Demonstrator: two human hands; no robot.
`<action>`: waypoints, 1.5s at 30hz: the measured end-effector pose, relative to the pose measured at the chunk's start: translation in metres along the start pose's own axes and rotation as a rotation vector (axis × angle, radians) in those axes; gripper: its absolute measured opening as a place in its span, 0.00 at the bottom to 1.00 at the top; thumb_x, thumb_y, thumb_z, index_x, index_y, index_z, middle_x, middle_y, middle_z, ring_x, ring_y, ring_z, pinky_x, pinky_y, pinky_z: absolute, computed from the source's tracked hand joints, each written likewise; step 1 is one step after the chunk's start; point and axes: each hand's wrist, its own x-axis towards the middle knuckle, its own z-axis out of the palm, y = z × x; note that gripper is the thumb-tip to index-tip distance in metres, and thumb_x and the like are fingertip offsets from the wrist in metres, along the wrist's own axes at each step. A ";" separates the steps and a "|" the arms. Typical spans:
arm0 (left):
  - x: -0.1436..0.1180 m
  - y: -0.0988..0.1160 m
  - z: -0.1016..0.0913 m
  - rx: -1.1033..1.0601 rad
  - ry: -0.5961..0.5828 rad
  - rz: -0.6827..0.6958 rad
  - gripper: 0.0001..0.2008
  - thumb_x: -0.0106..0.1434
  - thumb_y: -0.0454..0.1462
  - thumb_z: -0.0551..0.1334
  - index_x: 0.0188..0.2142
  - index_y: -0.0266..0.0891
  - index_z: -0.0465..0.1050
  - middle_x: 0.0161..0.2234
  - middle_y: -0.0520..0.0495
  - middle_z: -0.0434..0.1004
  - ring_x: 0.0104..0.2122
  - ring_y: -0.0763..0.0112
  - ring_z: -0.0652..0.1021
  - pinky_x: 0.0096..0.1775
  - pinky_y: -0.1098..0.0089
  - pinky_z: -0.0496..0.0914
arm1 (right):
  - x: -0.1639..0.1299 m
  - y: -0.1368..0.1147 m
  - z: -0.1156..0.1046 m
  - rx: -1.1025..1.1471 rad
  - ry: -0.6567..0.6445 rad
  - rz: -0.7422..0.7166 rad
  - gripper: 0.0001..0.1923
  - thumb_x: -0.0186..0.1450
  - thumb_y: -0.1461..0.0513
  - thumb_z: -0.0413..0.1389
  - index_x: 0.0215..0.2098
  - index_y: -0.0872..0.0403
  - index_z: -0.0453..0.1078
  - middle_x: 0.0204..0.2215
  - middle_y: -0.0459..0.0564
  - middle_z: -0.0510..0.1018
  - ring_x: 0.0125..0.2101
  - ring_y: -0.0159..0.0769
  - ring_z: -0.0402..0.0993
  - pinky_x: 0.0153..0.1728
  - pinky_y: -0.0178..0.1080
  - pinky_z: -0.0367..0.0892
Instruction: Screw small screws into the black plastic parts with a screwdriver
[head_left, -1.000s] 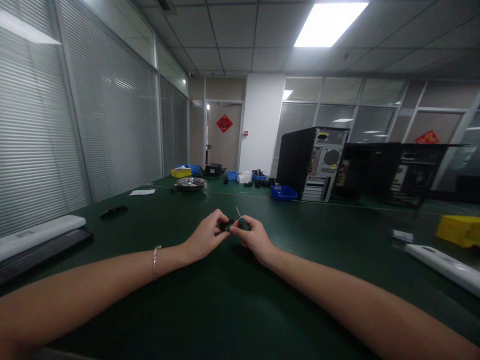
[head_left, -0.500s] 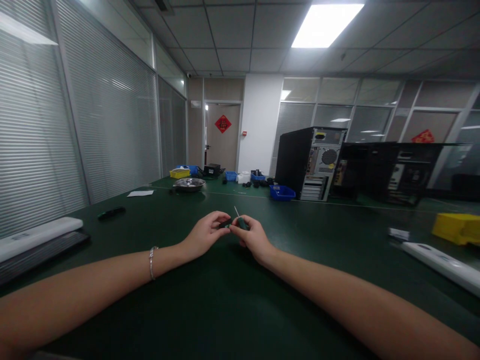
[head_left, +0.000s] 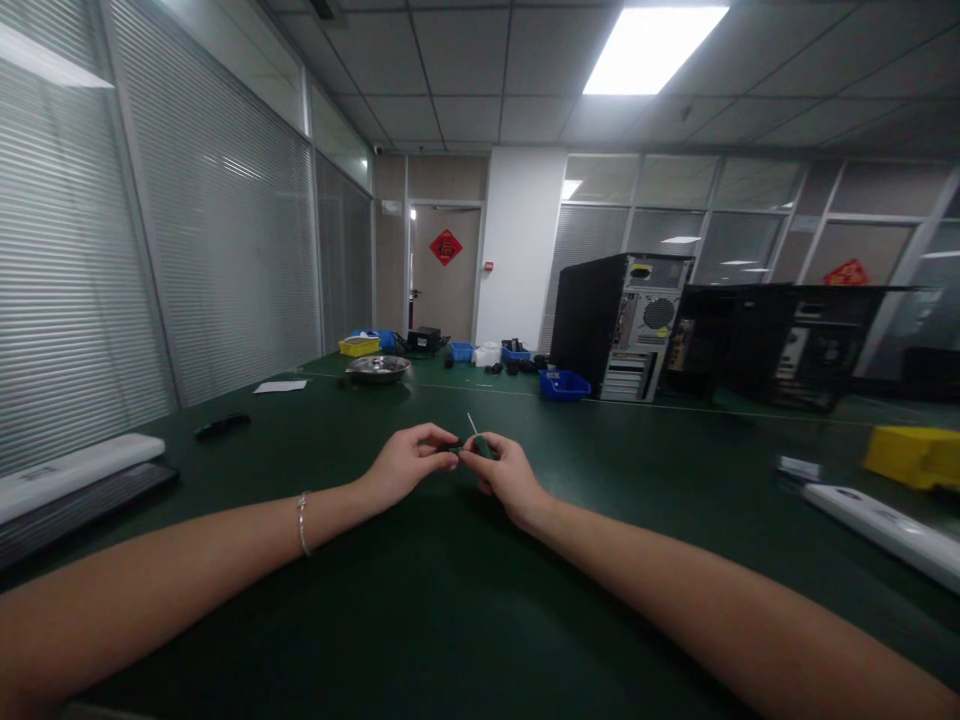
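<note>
Screwdriver point(head_left: 483, 446): gripped, right hand point(head_left: 513, 475) | left hand point(head_left: 405, 464): pinching small part point(head_left: 454, 449) | blue bin point(head_left: 517, 355): dark pieces point(head_left: 517, 345)

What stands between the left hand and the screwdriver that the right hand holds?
The small dark piece at the left hand and the fingertips of the right hand, just left of the screwdriver. Nothing else visible stands between.

Over a green table point(head_left: 450, 620), the left hand point(head_left: 403, 465) pinched a small piece point(head_left: 454, 450) while the right hand point(head_left: 511, 476) held a screwdriver point(head_left: 482, 446).
</note>
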 end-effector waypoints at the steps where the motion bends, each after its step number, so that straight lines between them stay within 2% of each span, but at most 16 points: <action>1: 0.000 0.000 0.000 0.001 0.006 -0.002 0.16 0.53 0.34 0.65 0.41 0.33 0.69 0.39 0.43 0.77 0.38 0.65 0.78 0.46 0.59 0.70 | 0.000 0.001 0.000 0.004 -0.004 0.003 0.12 0.53 0.58 0.60 0.31 0.55 0.67 0.22 0.41 0.67 0.17 0.24 0.57 0.15 0.29 0.54; 15: -0.005 0.012 0.002 -0.035 0.034 -0.008 0.15 0.51 0.34 0.67 0.39 0.34 0.70 0.40 0.44 0.76 0.41 0.64 0.77 0.48 0.58 0.69 | 0.001 0.003 -0.001 -0.011 -0.020 -0.010 0.13 0.55 0.55 0.59 0.32 0.55 0.67 0.20 0.40 0.63 0.18 0.25 0.58 0.16 0.29 0.56; 23: -0.003 0.005 -0.002 -0.170 -0.005 -0.056 0.16 0.53 0.35 0.66 0.41 0.32 0.69 0.38 0.43 0.77 0.38 0.66 0.78 0.47 0.58 0.70 | -0.001 -0.001 -0.001 -0.056 -0.008 -0.021 0.12 0.56 0.55 0.57 0.32 0.55 0.66 0.19 0.40 0.63 0.19 0.26 0.59 0.17 0.29 0.58; 28: -0.002 0.007 0.000 -0.187 0.017 -0.098 0.15 0.52 0.34 0.67 0.39 0.32 0.69 0.39 0.43 0.77 0.37 0.66 0.79 0.47 0.59 0.70 | 0.001 -0.003 -0.001 0.014 -0.021 0.004 0.11 0.54 0.57 0.58 0.30 0.56 0.65 0.17 0.39 0.62 0.18 0.26 0.57 0.16 0.29 0.55; 36: -0.006 0.011 -0.001 -0.133 -0.033 -0.082 0.16 0.52 0.35 0.67 0.40 0.32 0.69 0.37 0.43 0.77 0.38 0.65 0.78 0.46 0.59 0.70 | -0.006 -0.013 -0.002 0.056 -0.071 0.105 0.12 0.53 0.58 0.59 0.30 0.56 0.63 0.18 0.39 0.63 0.19 0.26 0.58 0.17 0.29 0.53; 40: -0.005 0.009 -0.001 -0.121 -0.044 -0.049 0.16 0.54 0.35 0.65 0.42 0.32 0.69 0.41 0.42 0.75 0.38 0.66 0.78 0.46 0.60 0.70 | -0.004 -0.006 -0.002 0.048 -0.059 0.097 0.13 0.54 0.58 0.60 0.32 0.54 0.62 0.20 0.39 0.63 0.19 0.26 0.59 0.17 0.29 0.55; 45: -0.003 0.004 -0.003 -0.085 -0.109 -0.075 0.16 0.57 0.35 0.62 0.46 0.33 0.68 0.44 0.41 0.73 0.40 0.66 0.76 0.46 0.61 0.69 | 0.000 0.003 0.000 0.044 -0.037 0.077 0.16 0.53 0.59 0.60 0.38 0.53 0.62 0.22 0.40 0.65 0.18 0.25 0.59 0.15 0.28 0.54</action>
